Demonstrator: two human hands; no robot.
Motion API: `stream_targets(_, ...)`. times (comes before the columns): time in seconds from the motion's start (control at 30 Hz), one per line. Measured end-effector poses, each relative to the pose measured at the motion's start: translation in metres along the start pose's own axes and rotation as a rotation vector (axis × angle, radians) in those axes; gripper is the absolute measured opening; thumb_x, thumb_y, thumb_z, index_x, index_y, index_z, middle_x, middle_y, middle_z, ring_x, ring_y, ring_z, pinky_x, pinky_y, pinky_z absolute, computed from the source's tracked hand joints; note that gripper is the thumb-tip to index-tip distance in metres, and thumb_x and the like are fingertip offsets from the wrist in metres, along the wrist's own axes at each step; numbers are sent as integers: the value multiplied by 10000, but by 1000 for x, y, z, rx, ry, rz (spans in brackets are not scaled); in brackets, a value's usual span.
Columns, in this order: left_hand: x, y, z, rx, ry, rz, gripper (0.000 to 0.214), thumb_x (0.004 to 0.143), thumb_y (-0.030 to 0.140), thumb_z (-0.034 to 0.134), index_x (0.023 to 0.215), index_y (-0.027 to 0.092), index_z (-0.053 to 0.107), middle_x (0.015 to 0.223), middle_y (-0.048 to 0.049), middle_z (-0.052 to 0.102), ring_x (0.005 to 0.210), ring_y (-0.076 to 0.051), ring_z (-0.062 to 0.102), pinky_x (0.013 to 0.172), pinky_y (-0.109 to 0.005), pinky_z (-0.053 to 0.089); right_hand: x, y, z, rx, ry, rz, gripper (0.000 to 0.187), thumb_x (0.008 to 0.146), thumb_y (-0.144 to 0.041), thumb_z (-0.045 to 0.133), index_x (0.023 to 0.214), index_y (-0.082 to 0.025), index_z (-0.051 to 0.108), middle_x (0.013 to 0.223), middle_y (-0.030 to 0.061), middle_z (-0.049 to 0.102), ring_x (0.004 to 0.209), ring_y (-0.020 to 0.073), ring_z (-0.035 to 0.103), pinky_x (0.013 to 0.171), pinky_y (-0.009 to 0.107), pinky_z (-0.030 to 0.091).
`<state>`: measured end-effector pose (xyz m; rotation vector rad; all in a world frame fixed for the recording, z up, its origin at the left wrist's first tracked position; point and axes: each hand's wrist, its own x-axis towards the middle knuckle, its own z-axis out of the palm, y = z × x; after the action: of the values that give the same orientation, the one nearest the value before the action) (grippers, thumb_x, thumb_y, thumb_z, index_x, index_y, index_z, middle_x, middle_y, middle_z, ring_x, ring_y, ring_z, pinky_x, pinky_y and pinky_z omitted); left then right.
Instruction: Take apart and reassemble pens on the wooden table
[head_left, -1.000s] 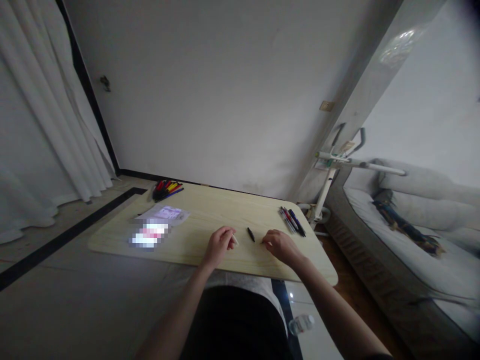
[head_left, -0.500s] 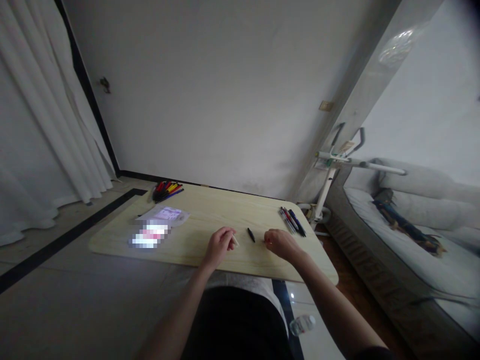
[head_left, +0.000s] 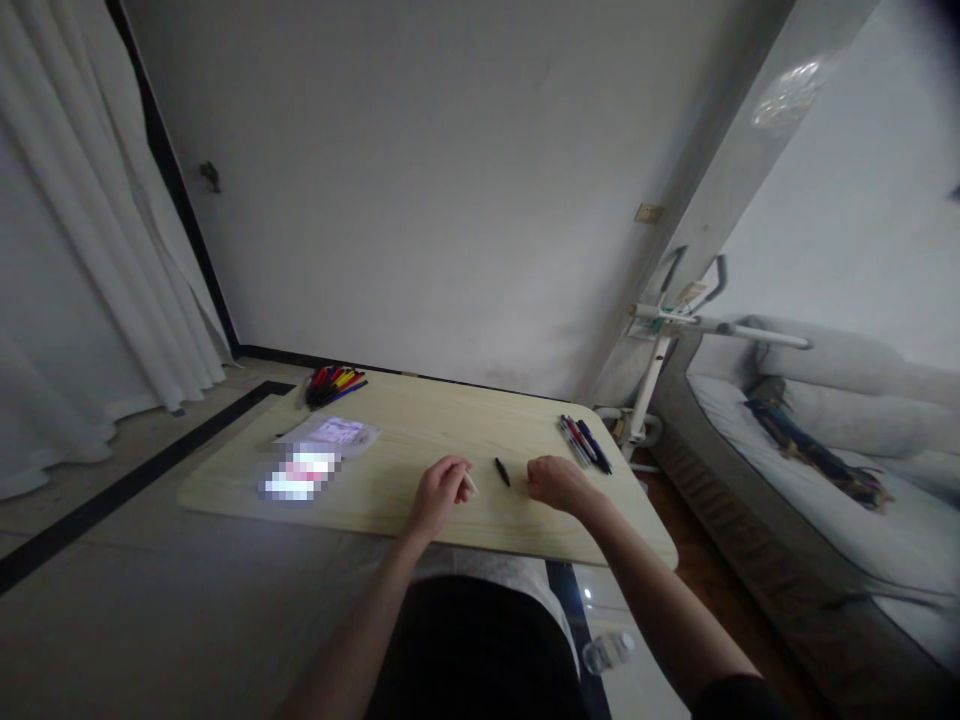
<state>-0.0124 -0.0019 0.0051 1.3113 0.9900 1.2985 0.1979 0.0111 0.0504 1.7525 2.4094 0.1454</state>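
Note:
Near the table's front edge, my left hand (head_left: 442,488) is closed round a short, thin whitish stick (head_left: 470,483), which juts out past the fingertips. My right hand (head_left: 559,484) forms a closed fist at the table surface, its fingers curled under, so whatever they may hold is hidden. Between both hands lies a short black pen-like piece (head_left: 502,472), touched by neither. To the right, beyond my right hand, several pens (head_left: 584,443) lie side by side in black, blue, red and clear.
At the table's far left are several coloured pens (head_left: 336,384) in a bunch. Before them lie a clear plastic packet (head_left: 360,438) and a bright, blurred-out phone-like screen (head_left: 300,472). A bottle (head_left: 608,652) is on the floor. White exercise equipment (head_left: 652,385) and a sofa (head_left: 825,480) stand right.

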Motion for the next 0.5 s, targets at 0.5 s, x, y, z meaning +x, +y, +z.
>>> stream_targets(0.5,0,1,0,2,13,-6,252,728,353,465,792,136,576,519,19,547,441,-93,495,420,-192,359,-8,7,-2,124,30,23,159,699,-195,491,774,-168,628,730,73,647,659,170,585,530,225,325)
